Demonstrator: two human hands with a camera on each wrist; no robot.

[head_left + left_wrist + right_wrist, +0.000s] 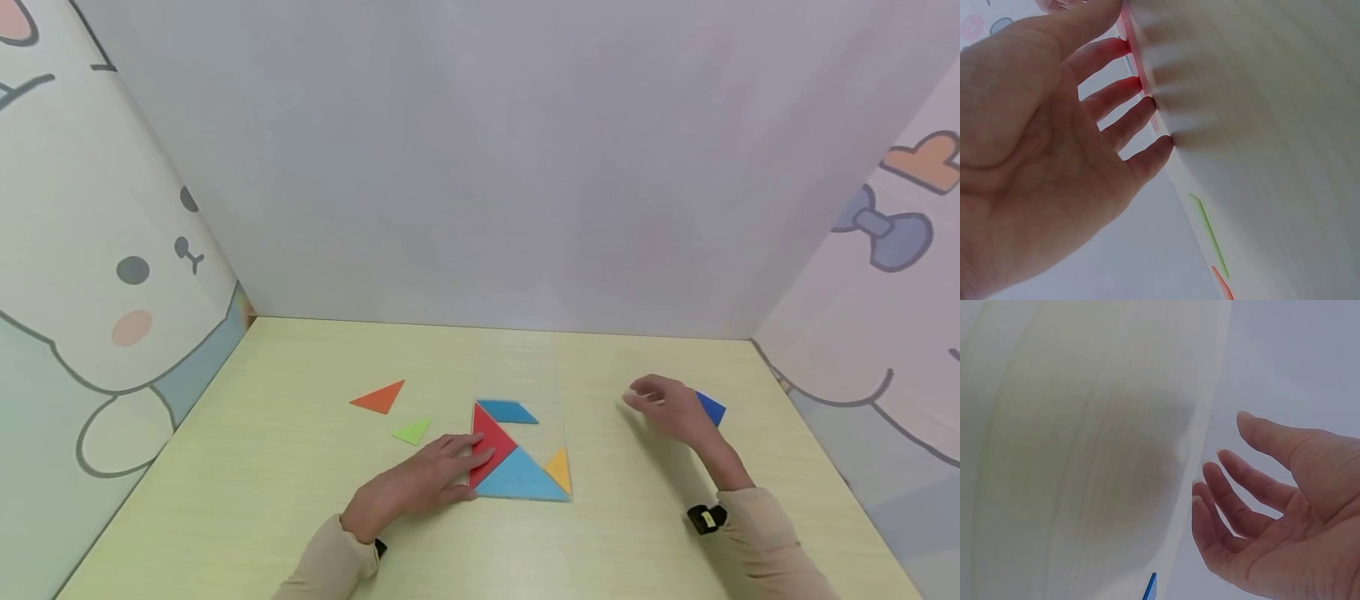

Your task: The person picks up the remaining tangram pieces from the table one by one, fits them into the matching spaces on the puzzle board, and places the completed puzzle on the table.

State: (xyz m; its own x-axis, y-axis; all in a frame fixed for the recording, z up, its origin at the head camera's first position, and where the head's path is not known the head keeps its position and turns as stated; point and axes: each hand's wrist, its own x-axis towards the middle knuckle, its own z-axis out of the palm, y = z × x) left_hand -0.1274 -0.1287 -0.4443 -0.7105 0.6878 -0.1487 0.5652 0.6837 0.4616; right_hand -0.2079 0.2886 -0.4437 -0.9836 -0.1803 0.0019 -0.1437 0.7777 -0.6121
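My left hand (pixel 420 482) lies with extended fingertips on a red triangle (pixel 490 423) in a clear tray (pixel 546 427). In the left wrist view the fingers (pixel 1125 125) are spread, their tips at the red piece's edge. Below the red piece sits a large light blue triangle (pixel 521 479), with a yellow triangle (pixel 559 468) at its right. A blue parallelogram (pixel 508 412) lies at the red one's upper right. Over the table to the right, my right hand (pixel 666 408) is raised with loosely bent fingers and nothing in them. It partly hides a dark blue piece (pixel 711 408).
Left of the tray, an orange triangle (pixel 381 397) and a small green triangle (pixel 413 431) lie on the pale wooden table (pixel 300 467). A plain grey wall (pixel 480 208) rises at the table's back edge, and cartoon-printed side walls (pixel 97 250) flank it.
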